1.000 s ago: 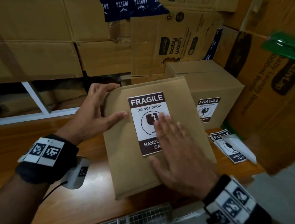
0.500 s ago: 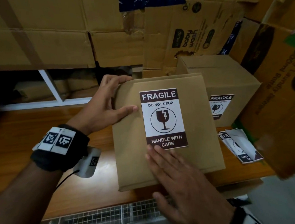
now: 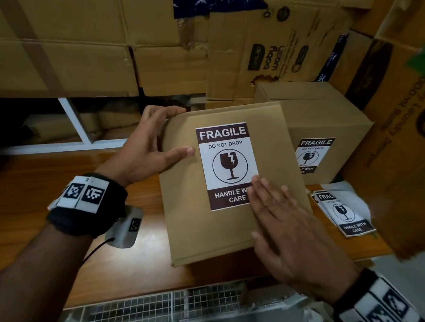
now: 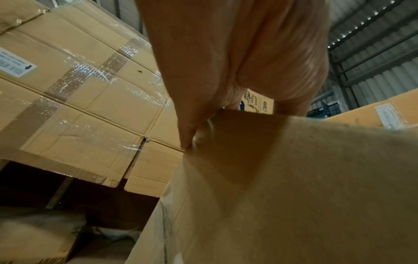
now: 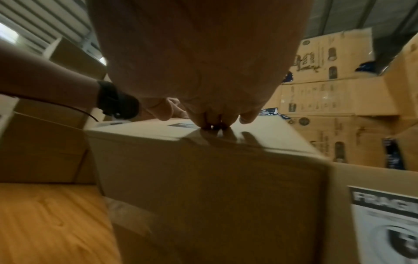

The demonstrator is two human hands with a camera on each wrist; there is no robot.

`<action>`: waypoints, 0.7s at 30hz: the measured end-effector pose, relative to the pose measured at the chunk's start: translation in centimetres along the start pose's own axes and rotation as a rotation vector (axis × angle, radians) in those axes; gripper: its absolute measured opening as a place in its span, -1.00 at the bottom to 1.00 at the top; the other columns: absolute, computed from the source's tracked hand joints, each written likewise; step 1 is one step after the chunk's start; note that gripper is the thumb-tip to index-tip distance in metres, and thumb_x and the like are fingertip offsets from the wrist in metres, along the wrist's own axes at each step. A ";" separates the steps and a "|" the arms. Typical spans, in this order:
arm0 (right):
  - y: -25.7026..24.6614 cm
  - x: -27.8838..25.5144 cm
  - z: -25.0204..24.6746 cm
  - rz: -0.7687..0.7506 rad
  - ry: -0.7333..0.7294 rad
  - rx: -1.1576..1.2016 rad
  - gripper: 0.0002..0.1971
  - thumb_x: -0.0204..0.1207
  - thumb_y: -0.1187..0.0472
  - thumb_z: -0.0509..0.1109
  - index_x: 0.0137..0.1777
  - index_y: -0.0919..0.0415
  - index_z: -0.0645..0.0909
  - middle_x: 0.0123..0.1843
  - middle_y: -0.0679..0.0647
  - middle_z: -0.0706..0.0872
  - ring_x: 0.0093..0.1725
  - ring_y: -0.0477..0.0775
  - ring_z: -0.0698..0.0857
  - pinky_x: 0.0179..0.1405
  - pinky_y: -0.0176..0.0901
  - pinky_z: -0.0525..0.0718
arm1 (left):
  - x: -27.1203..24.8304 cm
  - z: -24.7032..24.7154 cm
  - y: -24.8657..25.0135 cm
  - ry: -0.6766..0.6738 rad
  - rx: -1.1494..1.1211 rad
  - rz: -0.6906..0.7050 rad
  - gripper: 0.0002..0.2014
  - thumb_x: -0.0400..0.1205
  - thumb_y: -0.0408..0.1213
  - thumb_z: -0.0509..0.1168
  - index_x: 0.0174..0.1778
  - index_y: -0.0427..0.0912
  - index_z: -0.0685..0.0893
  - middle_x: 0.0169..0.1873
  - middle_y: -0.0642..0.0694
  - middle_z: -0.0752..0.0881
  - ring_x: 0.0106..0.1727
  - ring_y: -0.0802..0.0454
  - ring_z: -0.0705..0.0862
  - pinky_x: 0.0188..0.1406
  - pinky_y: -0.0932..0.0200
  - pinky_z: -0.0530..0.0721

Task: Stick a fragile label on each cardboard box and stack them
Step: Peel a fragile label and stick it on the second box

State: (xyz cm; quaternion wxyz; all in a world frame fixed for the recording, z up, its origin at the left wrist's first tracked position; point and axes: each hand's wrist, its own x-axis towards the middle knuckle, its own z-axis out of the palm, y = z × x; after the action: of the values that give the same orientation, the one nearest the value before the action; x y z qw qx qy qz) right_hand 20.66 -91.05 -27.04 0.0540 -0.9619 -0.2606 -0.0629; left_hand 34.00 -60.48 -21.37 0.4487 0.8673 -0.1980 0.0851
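A: Status on the near box [image 3: 231,182]?

B: I'm seeing it sitting on the wooden table [image 3: 55,195], near edge, just in front of the far box [image 3: 315,116]. Its fragile label [image 3: 228,166] is lying flat on the top face. My right hand [image 3: 289,233] is pressing flat fingers over the label's near-right corner, nothing clasped. My left hand [image 3: 151,150] is bracing the far-left corner, fingers curling over the far edge and thumb lying on top.

A: Done versus left?

B: I'm judging both boxes labelled; the far one is showing a label [image 3: 313,154] on its near side. Stacking isn't done, they're sitting side by side.

A: Anything unclear?

B: Spare labels [image 3: 344,213] are lying to the right under a loose white sheet [image 3: 348,195], count unreadable. I'm not seeing whether more boxes are waiting. The right wrist view is blurring, and the palms are blocking most of both wrist views.
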 end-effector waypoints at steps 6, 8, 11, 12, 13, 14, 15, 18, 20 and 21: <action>-2.9 3.6 -0.5 -0.208 -0.045 0.000 -0.27 0.74 -0.08 0.01 0.85 0.19 0.00 0.87 0.07 -0.06 0.85 -0.06 -0.13 0.84 0.12 0.00 | -0.2 0.1 0.3 -0.012 0.005 0.025 -0.23 0.47 0.03 0.54 0.62 0.04 0.46 0.39 0.04 0.39 0.39 0.48 0.43 0.22 0.55 0.58; -2.6 5.3 -1.2 -0.215 -0.053 -0.021 -0.27 0.72 -0.07 -0.03 0.86 0.18 0.00 0.88 0.06 -0.08 0.85 -0.07 -0.13 0.84 0.12 -0.05 | -0.3 0.2 0.3 -0.009 0.008 0.031 -0.28 0.54 -0.06 0.55 0.62 0.02 0.46 0.38 0.02 0.39 0.42 0.40 0.44 0.28 0.51 0.56; -1.8 7.8 -2.1 -0.223 -0.053 -0.041 -0.25 0.68 -0.06 -0.08 0.86 0.17 -0.02 0.88 0.05 -0.08 0.85 -0.05 -0.11 0.84 0.14 -0.08 | -0.4 0.1 0.2 -0.011 0.016 0.063 -0.33 0.60 -0.18 0.55 0.62 -0.03 0.47 0.38 -0.04 0.41 0.44 0.36 0.45 0.34 0.53 0.51; -1.5 8.7 -2.5 -0.218 -0.043 -0.037 -0.24 0.66 -0.06 -0.10 0.86 0.17 -0.01 0.88 0.04 -0.07 0.85 -0.04 -0.10 0.84 0.16 -0.07 | -0.5 0.1 0.3 -0.012 0.013 0.073 -0.34 0.61 -0.20 0.55 0.62 -0.05 0.47 0.38 -0.05 0.42 0.42 0.40 0.45 0.34 0.55 0.49; -1.2 9.6 -2.8 -0.208 -0.036 -0.036 -0.23 0.64 -0.07 -0.13 0.86 0.17 -0.02 0.88 0.03 -0.09 0.85 -0.05 -0.11 0.84 0.17 -0.06 | -0.6 0.1 0.3 -0.011 0.008 0.079 -0.35 0.62 -0.21 0.55 0.63 -0.07 0.47 0.37 -0.05 0.42 0.39 0.45 0.45 0.33 0.57 0.48; -1.0 10.4 -3.2 -0.197 -0.029 -0.037 -0.21 0.62 -0.07 -0.16 0.86 0.16 -0.04 0.88 0.02 -0.11 0.85 -0.05 -0.13 0.83 0.17 -0.07 | -0.7 0.1 0.4 -0.009 0.004 0.085 -0.35 0.62 -0.19 0.55 0.63 -0.08 0.47 0.36 -0.05 0.42 0.36 0.49 0.45 0.33 0.58 0.47; -1.0 11.0 -3.5 -0.185 -0.023 -0.036 -0.19 0.59 -0.08 -0.18 0.86 0.16 -0.06 0.88 0.01 -0.13 0.85 -0.06 -0.16 0.83 0.16 -0.08 | -0.7 0.1 0.3 -0.009 0.001 0.089 -0.35 0.62 -0.17 0.54 0.63 -0.09 0.47 0.36 -0.05 0.42 0.35 0.52 0.44 0.32 0.58 0.47; -2.0 10.6 -3.8 -0.192 -0.051 -0.007 -0.17 0.58 -0.11 -0.20 0.86 0.15 -0.15 0.87 0.05 -0.21 0.84 -0.04 -0.22 0.84 0.11 -0.10 | -0.9 0.1 0.3 -0.023 -0.018 0.072 -0.36 0.65 -0.20 0.52 0.64 -0.05 0.46 0.40 -0.07 0.40 0.41 0.43 0.43 0.33 0.57 0.48; -2.7 8.2 -3.2 -0.256 -0.087 0.014 -0.21 0.63 -0.10 -0.12 0.86 0.15 -0.11 0.87 0.06 -0.18 0.84 -0.05 -0.22 0.84 0.07 -0.11 | -1.0 0.2 0.2 -0.017 -0.029 0.085 -0.36 0.64 -0.14 0.50 0.65 -0.05 0.46 0.39 -0.09 0.40 0.46 0.30 0.44 0.39 0.47 0.53; -2.9 6.7 -2.8 -0.289 -0.102 0.025 -0.23 0.66 -0.08 -0.07 0.86 0.16 -0.06 0.87 0.06 -0.14 0.84 -0.06 -0.19 0.84 0.06 -0.09 | -1.0 0.2 0.2 -0.016 -0.035 0.087 -0.34 0.61 -0.10 0.48 0.64 -0.05 0.46 0.39 -0.09 0.40 0.48 0.24 0.45 0.41 0.40 0.56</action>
State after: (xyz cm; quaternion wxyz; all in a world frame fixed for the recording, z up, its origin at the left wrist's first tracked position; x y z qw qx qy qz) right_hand 24.71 -85.63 -23.07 0.0429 -0.9156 -0.3993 -0.0178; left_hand 32.97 -60.46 -21.69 0.4582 0.8506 -0.2405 0.0938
